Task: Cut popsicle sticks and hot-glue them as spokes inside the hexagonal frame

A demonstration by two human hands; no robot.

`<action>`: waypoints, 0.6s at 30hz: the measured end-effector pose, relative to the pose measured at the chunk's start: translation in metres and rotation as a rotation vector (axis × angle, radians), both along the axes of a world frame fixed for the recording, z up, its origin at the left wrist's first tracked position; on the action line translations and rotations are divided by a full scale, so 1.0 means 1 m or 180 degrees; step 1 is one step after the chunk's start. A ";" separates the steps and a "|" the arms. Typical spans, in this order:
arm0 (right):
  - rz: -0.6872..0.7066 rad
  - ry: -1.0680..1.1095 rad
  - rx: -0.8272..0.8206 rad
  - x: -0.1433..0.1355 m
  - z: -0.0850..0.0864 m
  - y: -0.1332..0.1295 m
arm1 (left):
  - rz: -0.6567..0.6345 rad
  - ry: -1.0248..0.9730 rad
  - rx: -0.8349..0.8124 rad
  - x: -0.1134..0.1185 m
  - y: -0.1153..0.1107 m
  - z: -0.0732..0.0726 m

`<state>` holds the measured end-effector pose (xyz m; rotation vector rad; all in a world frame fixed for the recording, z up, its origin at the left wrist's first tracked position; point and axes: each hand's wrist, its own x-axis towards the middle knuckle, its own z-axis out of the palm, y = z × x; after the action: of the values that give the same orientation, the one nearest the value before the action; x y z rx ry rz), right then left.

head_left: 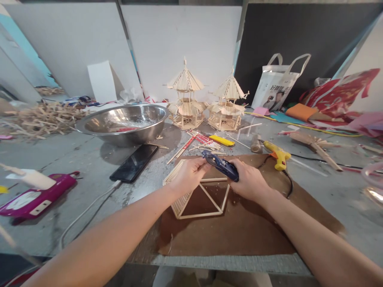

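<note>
head view: right hand (250, 180) wrapped round blue cutters (225, 165); left hand (190, 171) with fingers pinched narrow by the tip, on what i cannot tell. the stick frame (211, 198) lies below on the brown mat (239, 235). trimming seems in hand, calling for steadiness.

Grey surface (92, 167), cluttered along its far edge. Left: wide stainless-steel bowl (134, 136), crinkled clear plastic and something red inside. Smartphone (133, 164) near it, face up, screen dark, white cable (112, 188) at its near end. Further left, magenta power strip (64, 187), a white adapter (32, 177) on top. Back: white card (101, 81) standing on edge; upright white panel (182, 36) beside a black panel (260, 40). Right: white carrier bag (271, 85), handles up, printed front; pink paper (261, 111), orange sheet (301, 112), crumpled red plastic bag (338, 91) behind.
</note>
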<state>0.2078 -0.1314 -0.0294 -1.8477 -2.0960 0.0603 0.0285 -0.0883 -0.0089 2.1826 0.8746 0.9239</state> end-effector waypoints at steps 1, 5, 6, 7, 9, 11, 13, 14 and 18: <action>0.0078 0.0052 0.0031 0.001 -0.001 0.000 | -0.0092 -0.0032 -0.0122 -0.001 0.000 0.001; 0.0377 0.0179 0.0171 0.006 -0.003 0.002 | -0.0580 -0.0265 -0.0877 -0.004 0.002 -0.002; 0.0422 0.0187 0.0194 0.007 -0.004 0.003 | -0.0723 -0.0357 -0.1137 -0.004 0.004 -0.003; 0.0457 0.0193 0.0206 0.007 -0.004 0.003 | -0.0859 -0.0461 -0.1414 -0.005 0.005 -0.004; 0.0506 0.0210 0.0218 0.008 -0.004 0.003 | -0.1067 -0.0666 -0.1969 -0.006 0.007 -0.005; 0.0537 0.0216 0.0226 0.007 -0.004 0.002 | -0.1195 -0.0824 -0.2421 -0.006 0.008 -0.005; 0.0544 0.0201 0.0228 0.007 -0.003 0.001 | -0.1272 -0.0924 -0.2713 -0.006 0.007 -0.005; 0.0535 0.0189 0.0223 0.007 -0.003 0.001 | -0.1300 -0.0954 -0.2814 -0.006 0.007 -0.004; 0.0500 0.0163 0.0170 0.006 -0.002 0.000 | -0.1308 -0.0976 -0.2980 -0.006 0.008 -0.006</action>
<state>0.2138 -0.1319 -0.0317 -1.6315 -2.1818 0.0882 0.0220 -0.0802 -0.0144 1.2865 0.5126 0.4682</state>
